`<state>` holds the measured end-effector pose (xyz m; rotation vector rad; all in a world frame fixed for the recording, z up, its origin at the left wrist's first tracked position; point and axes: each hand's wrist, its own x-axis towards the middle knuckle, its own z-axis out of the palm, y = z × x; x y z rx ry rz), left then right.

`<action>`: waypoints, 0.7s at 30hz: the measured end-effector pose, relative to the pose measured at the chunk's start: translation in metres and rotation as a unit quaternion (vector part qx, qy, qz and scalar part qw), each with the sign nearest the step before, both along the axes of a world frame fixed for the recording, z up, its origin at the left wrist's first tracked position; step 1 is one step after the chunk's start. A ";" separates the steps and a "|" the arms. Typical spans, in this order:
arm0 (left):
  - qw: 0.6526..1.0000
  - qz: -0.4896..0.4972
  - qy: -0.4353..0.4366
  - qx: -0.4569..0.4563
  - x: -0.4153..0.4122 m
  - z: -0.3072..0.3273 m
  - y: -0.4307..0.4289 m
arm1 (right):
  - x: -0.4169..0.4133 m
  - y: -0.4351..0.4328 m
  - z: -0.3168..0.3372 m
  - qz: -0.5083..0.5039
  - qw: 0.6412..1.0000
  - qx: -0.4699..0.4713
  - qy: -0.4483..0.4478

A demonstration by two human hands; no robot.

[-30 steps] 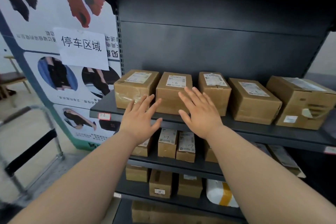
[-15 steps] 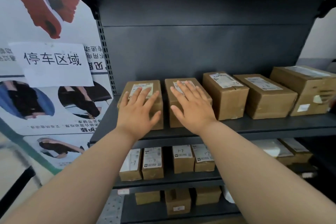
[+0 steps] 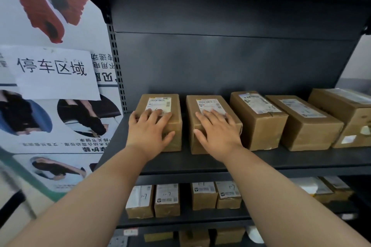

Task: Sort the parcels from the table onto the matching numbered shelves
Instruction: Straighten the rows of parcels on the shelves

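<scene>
Where the dark grey metal shelf (image 3: 281,158) meets its left upright, two parcels stand side by side with a narrow gap between them, each with a white printed label on top. The left hand (image 3: 149,130) lies flat on the leftmost brown cardboard parcel (image 3: 160,104), with its fingers straight and spread over the lower part of the label and its thumb against the front face. It clasps nothing. The right hand (image 3: 216,132) rests the same way on the second brown cardboard parcel (image 3: 209,103), fingers straight and unclenched.

Further right on the same shelf, three larger brown cardboard boxes (image 3: 305,124) stand in a row, labels up. The lower shelf (image 3: 200,219) carries a row of smaller labelled boxes (image 3: 166,200) with handwritten marks. Left of the rack hangs a printed poster (image 3: 60,146), and a white paper sign (image 3: 54,72) with black characters is stuck over it.
</scene>
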<state>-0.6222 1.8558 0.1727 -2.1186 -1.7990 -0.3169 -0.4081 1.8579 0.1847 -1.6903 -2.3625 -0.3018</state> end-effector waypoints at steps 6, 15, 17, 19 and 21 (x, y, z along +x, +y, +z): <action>1.000 0.012 -0.001 -0.005 -0.005 0.000 0.009 | -0.004 0.022 0.001 0.019 1.000 -0.011 0.007; 0.999 0.021 -0.011 0.029 -0.012 0.012 0.010 | -0.049 0.021 0.013 0.055 0.997 0.022 0.057; 1.000 0.019 0.000 0.008 -0.021 0.015 0.015 | -0.065 0.023 0.015 0.058 0.998 0.004 0.023; 1.000 -0.005 -0.002 -0.016 -0.032 0.012 0.017 | -0.077 0.023 0.012 0.052 0.999 -0.015 0.001; 1.000 -0.022 -0.012 -0.018 -0.041 0.007 0.018 | -0.084 0.020 0.007 0.048 0.999 -0.017 -0.009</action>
